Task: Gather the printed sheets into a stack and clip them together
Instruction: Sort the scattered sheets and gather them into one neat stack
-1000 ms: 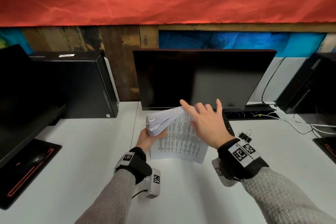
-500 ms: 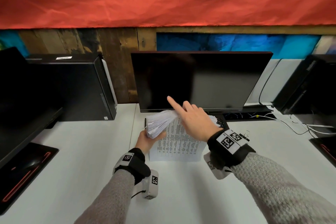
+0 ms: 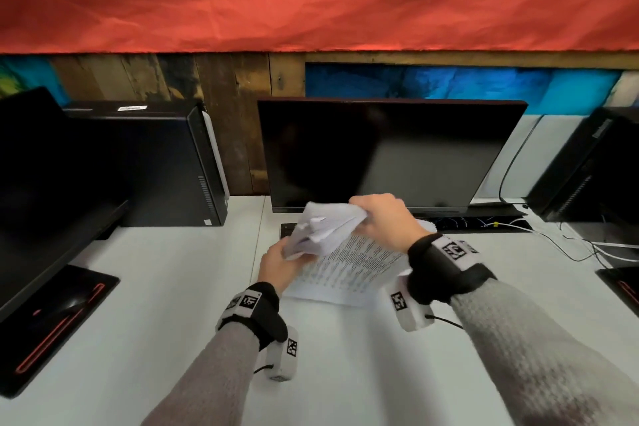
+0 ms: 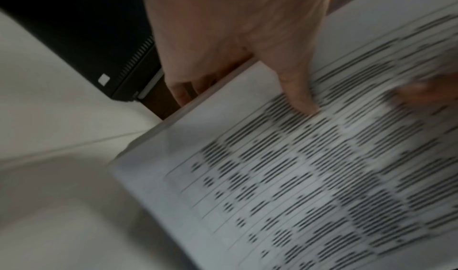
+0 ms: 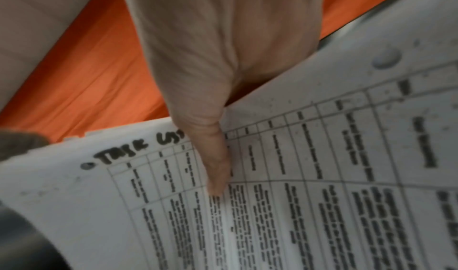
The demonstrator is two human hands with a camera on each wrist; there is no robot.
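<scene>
A thick stack of printed sheets [image 3: 349,263] is lifted and bent over the white desk, in front of the middle monitor. My left hand [image 3: 278,263] grips its near left edge. In the left wrist view the thumb [image 4: 300,98] lies on the printed top page [image 4: 297,176] and the fingers go under the edge. My right hand [image 3: 377,216] grips the far edge, where the curled sheets [image 3: 328,221] fan upward. Its thumb [image 5: 218,166] presses on a table page [image 5: 322,186] with handwriting at the top. No clip shows in any view.
A dark monitor [image 3: 390,156] stands just behind the sheets, with a black keyboard corner [image 3: 286,229] under them. A black computer tower [image 3: 166,162] is at back left, and another monitor's red-lined base [image 3: 52,322] at left. Cables [image 3: 570,245] trail right. Bare white desk [image 3: 166,287] lies nearer me.
My right hand was open above the sheets; it came down and now grips the stack's far edge. The stack has lifted and curled more. My left hand kept its hold.
</scene>
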